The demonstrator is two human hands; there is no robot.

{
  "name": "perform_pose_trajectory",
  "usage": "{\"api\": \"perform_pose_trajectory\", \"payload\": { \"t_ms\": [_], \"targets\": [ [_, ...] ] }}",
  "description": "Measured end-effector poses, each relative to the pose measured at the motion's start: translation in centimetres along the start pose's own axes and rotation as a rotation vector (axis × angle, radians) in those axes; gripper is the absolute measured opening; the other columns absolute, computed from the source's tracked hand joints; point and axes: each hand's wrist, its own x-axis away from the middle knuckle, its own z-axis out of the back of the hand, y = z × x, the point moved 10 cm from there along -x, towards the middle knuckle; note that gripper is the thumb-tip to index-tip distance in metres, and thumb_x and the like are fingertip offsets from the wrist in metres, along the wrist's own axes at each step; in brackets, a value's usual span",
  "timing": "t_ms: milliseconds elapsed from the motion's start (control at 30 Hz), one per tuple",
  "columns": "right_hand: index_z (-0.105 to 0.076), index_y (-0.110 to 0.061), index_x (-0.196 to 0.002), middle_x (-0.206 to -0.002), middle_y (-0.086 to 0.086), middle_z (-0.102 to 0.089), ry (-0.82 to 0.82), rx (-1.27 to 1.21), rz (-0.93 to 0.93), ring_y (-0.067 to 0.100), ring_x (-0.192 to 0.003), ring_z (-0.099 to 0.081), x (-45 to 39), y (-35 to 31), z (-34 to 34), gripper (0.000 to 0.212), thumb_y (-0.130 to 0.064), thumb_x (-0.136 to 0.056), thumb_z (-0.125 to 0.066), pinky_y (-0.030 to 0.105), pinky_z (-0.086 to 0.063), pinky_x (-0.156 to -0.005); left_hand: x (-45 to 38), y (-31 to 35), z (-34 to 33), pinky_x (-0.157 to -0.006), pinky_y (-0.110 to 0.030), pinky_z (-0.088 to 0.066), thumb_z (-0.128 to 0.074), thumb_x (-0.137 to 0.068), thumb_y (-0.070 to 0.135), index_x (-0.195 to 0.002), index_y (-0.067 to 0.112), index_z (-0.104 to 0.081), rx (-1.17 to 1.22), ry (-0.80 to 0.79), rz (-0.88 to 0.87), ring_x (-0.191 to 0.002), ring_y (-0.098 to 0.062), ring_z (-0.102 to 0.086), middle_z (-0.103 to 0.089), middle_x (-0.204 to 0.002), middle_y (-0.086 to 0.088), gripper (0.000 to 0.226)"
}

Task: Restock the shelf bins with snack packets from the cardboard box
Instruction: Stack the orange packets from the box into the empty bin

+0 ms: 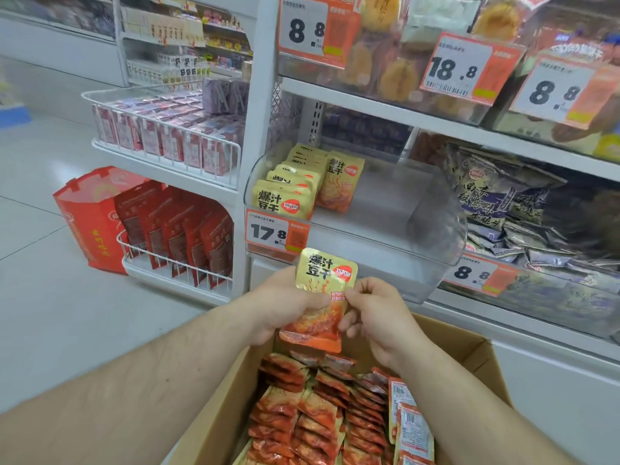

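Now both hands — left [285,305], right [375,317] — pinch one snack pkt [322,297] above cardboard box [469,350].

Two hands, left [285,305] and right [375,317]. One cardboard box [469,350]. One packet [320,297] held up. Five price tags in view. One clear bin [432,226] with roughly seven yellow packets [285,199]; boxed packets [312,414] too many to count.

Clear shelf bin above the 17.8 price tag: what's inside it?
The clear shelf bin holds yellow snack packets standing in rows at its left side; the rest shows bare floor. How many packets stand behind the front ones is hidden.
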Motion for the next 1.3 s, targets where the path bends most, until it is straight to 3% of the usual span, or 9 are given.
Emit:
{"api": "perform_pose_trajectory", "payload": {
  "t_ms": [167,367,433,533,667,833,933,1067,1300],
  "targets": [
    [-0.06,-0.007,-0.106,-0.074,0.004,-0.065,-0.113,0.032,0.031,0.01,-0.044,-0.045,0.2,-3.7,-0.6,0.018,-0.019,-0.093,-0.065,0.021,-0.032,-0.038,-0.2,3.4,0.1,-0.098,-0.046,-0.052,-0.061,-0.094,0.001,-0.119,0.013,-0.062,0.018,-0.039,-0.135,-0.106,-0.028,-0.069,-0.074,-0.109,-0.008,0.027],
    [-0.066,-0.008,-0.092,-0.062,0.004,-0.058,-0.206,0.168,0.081,0.006,-0.04,-0.039,-0.3,-8.3,-0.8,0.009,-0.016,-0.095,-0.062,0.017,-0.027,-0.037,-0.1,7.5,0.1,-0.084,-0.04,-0.059,-0.062,-0.096,0.012,-0.122,0.018,-0.056,0.15,-0.052,-0.227,-0.099,-0.022,-0.072,-0.073,-0.11,-0.006,0.028],
    [-0.061,-0.011,-0.079,-0.053,-0.001,-0.055,-0.163,0.139,0.094,0.006,-0.039,-0.035,-1.1,-10.5,0.3,0.016,-0.013,-0.095,-0.062,0.016,-0.022,-0.037,-0.5,9.0,1.7,-0.08,-0.039,-0.059,-0.067,-0.092,0.024,-0.117,0.023,-0.056,0.125,0.109,-0.3,-0.097,-0.017,-0.069,-0.066,-0.114,-0.004,0.028],
    [-0.052,-0.016,-0.071,-0.046,-0.004,-0.046,0.021,0.043,0.15,0.006,-0.038,-0.031,-3.9,-14.7,3.5,0.026,-0.012,-0.093,-0.064,0.016,-0.019,-0.036,0.4,11.3,6.5,-0.093,-0.03,-0.044,-0.071,-0.085,0.03,-0.112,0.028,-0.057,-0.249,0.604,-0.472,-0.104,-0.014,-0.052,-0.045,-0.116,0.004,0.031],
    [-0.049,-0.021,-0.077,-0.052,-0.003,-0.046,0.213,0.09,0.106,0.007,-0.039,-0.033,-10.1,-16.4,6.0,0.026,-0.015,-0.089,-0.071,0.015,-0.023,-0.037,1.2,11.1,9.3,-0.108,-0.037,-0.025,-0.076,-0.077,0.033,-0.138,0.021,-0.042,-0.54,0.942,-0.421,-0.131,-0.027,-0.027,-0.029,-0.137,-0.007,0.07],
    [-0.055,-0.015,-0.077,-0.068,0.002,-0.052,0.215,0.278,-0.01,0.011,-0.051,-0.036,-17.4,-13.6,3.7,0.021,-0.014,-0.09,-0.072,0.016,-0.026,-0.036,-1.5,8.5,9.9,-0.118,-0.049,-0.018,-0.078,-0.073,0.052,-0.155,0.012,-0.003,-0.47,0.869,-0.222,-0.147,-0.031,-0.009,-0.006,-0.158,-0.012,0.118],
    [-0.056,-0.012,-0.09,-0.072,0.002,-0.053,0.199,0.249,0.026,0.012,-0.055,-0.044,-19.7,-13.2,1.8,0.011,-0.01,-0.093,-0.067,0.014,-0.032,-0.032,-2.6,7.6,9.6,-0.118,-0.047,-0.017,-0.078,-0.074,0.049,-0.156,0.011,0.004,-0.38,0.828,-0.213,-0.147,-0.029,-0.008,-0.005,-0.159,-0.009,0.122],
    [-0.06,-0.007,-0.094,-0.087,0.008,-0.061,0.255,0.312,0.075,0.024,-0.077,-0.062,-21.6,-13.0,1.2,0.005,-0.011,-0.095,-0.062,0.033,-0.055,-0.069,-2.9,7.5,9.2,-0.118,-0.042,-0.015,-0.076,-0.079,0.04,-0.156,0.013,0.01,-0.31,0.795,-0.25,-0.146,-0.027,-0.01,-0.007,-0.158,-0.008,0.119],
    [-0.05,-0.011,-0.091,-0.088,0.006,-0.051,0.412,0.653,0.137,0.023,-0.092,-0.053,-21.1,-13.7,1.3,0.012,-0.02,-0.097,-0.054,0.033,-0.045,-0.077,-3.1,7.5,9.1,-0.119,-0.041,-0.014,-0.075,-0.079,0.038,-0.156,0.015,0.011,-0.293,0.77,-0.284,-0.146,-0.026,-0.011,-0.008,-0.157,-0.006,0.118]
  ]
}}
